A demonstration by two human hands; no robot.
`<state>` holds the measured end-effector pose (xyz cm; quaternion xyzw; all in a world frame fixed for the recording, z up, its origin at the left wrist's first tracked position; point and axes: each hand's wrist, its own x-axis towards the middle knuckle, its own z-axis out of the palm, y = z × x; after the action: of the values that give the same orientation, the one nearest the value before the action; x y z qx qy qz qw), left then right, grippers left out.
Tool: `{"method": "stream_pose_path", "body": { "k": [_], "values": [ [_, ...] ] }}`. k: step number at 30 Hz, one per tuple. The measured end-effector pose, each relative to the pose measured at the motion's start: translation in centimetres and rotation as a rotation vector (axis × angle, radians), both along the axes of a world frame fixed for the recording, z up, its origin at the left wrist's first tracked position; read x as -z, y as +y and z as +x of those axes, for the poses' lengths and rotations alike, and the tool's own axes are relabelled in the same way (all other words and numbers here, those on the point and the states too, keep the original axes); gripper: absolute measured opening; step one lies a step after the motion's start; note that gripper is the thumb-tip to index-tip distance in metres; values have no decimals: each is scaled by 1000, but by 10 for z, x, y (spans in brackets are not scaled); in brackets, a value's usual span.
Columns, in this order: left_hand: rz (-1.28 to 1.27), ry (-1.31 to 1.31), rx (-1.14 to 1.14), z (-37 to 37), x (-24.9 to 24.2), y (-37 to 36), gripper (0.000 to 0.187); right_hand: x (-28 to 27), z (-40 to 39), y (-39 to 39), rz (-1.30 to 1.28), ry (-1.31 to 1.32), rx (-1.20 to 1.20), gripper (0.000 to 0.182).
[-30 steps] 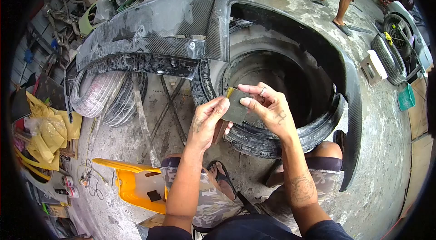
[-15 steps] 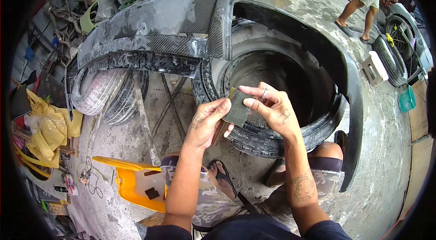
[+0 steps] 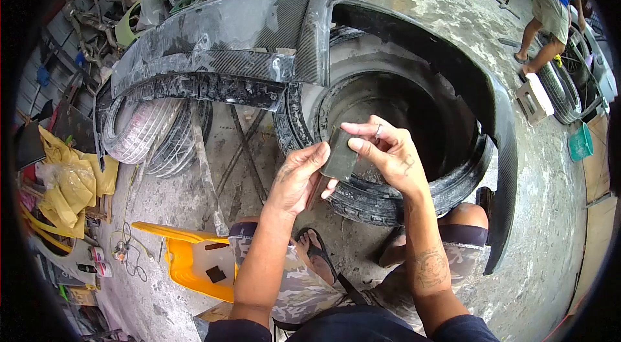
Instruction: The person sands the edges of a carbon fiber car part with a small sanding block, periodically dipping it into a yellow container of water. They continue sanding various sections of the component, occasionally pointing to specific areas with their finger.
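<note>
Both hands grip a piece of dark grey-green sandpaper (image 3: 341, 160), with a brown flap showing below it. My left hand (image 3: 299, 177) pinches its left edge between thumb and fingers. At the upper right edge, my right hand (image 3: 387, 153) holds it with thumb and forefinger; a ring is on one finger. Beyond the hands a carbon-fibre car body panel (image 3: 252, 28), smeared with grey dust, arches over the tires. Directly behind the sandpaper lies a large dusty tire (image 3: 388, 209), partly covered by my hands.
A yellow plastic tub-like part (image 3: 194, 264) with a small dark square lies at lower left. Pale tires (image 3: 145, 125) sit under the panel's left end. A person (image 3: 550, 12) walks at upper right near a white stool (image 3: 534, 99) and a green bucket (image 3: 580, 141).
The sandpaper has been bent narrower between my fingers, its face turned more edge-on. My hands stay almost in place. The other person has moved right.
</note>
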<state>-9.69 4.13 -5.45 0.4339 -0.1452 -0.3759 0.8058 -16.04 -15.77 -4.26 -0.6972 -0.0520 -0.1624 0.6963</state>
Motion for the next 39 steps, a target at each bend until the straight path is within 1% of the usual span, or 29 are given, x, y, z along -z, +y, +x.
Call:
{"method": "stream_pose_path", "body": {
  "k": [2, 3, 4, 5, 6, 7, 9, 10, 11, 12, 13, 14, 15, 17, 18, 19, 21, 22, 23, 25, 26, 27, 29, 31, 33, 34, 35, 37, 39],
  "values": [
    [-3, 4, -32, -2, 4, -4, 33, 1, 2, 7, 37, 9, 29, 28],
    [-7, 7, -34, -4, 4, -6, 33, 1, 4, 11, 109, 38, 117, 27],
    [97, -177, -130, -6, 3, -9, 35, 2, 4, 14, 181, 69, 206, 27],
    [200, -363, -227, -9, 1, -10, 37, 2, 3, 12, 175, 72, 204, 27],
    [242, -445, -259, -11, -2, -10, 41, 1, 1, 8, 210, 168, 181, 27],
    [235, -443, -262, -13, -5, -12, 41, -1, 0, 6, 243, 263, 158, 28],
    [394, -675, -414, -18, -11, -15, 44, -5, -3, 8, 244, 246, 154, 30],
    [425, -751, -442, -20, -14, -16, 44, -7, -3, 10, 230, 244, 138, 33],
    [421, -749, -444, -19, -12, -15, 44, -7, -4, 11, 217, 241, 123, 35],
    [446, -852, -493, -18, -7, -15, 43, -5, -4, 8, 68, 181, 93, 37],
    [470, -956, -542, -18, -5, -16, 41, -4, -6, 8, 62, 181, 96, 37],
    [418, -1095, -601, -18, -5, -19, 39, -4, -8, 9, 168, 174, 21, 36],
    [437, -1183, -656, -21, -5, -22, 37, -5, -9, 10, 275, 167, -57, 35],
    [499, -1401, -784, -25, -2, -24, 37, -4, -10, 9, 268, 136, -67, 35],
    [471, -1432, -838, -25, 1, -26, 45, -3, -11, 8, 266, 108, -79, 34],
    [469, -1432, -840, -27, 2, -26, 45, -4, -11, 8, 265, 79, -91, 34],
    [507, -1411, -725, -31, 1, -26, 38, -5, -10, 8, 280, 30, -61, 34],
    [476, -1444, -727, -28, 3, -25, 45, -6, -11, 8, 293, 40, -41, 34],
    [476, -1445, -726, -26, 2, -26, 45, -7, -12, 9, 308, 51, -22, 33],
    [369, -1434, -801, -23, -2, -28, 60, -4, -10, 7, 313, 22, -10, 33],
    [392, -1425, -780, -19, 2, -26, 73, -2, -8, 7, 319, -4, 4, 32],
    [395, -1427, -779, -20, 0, -25, 73, 0, -8, 6, 321, -5, 2, 32],
    [377, -1251, -646, -22, -4, -24, 73, 4, -8, 2, 416, 10, 19, 32],
    [419, -1276, -639, -20, -5, -23, 69, 6, -5, 2, 464, -27, 34, 34],
    [412, -1413, -613, -15, -2, -22, 61, 7, -4, 1, 524, -24, 10, 35],
    [367, -1407, -636, -17, -4, -24, 56, 7, -4, 0, 524, -24, 11, 35],
    [366, -1407, -634, -19, -5, -23, 56, 8, -4, -1, 529, -30, -1, 35],
    [442, -1077, -479, -25, -4, -19, 56, 9, -4, -2, 533, -35, -10, 36],
    [450, -1087, -459, -24, -5, -19, 55, 12, -4, -4, 482, -4, -6, 37]
  ]
}}
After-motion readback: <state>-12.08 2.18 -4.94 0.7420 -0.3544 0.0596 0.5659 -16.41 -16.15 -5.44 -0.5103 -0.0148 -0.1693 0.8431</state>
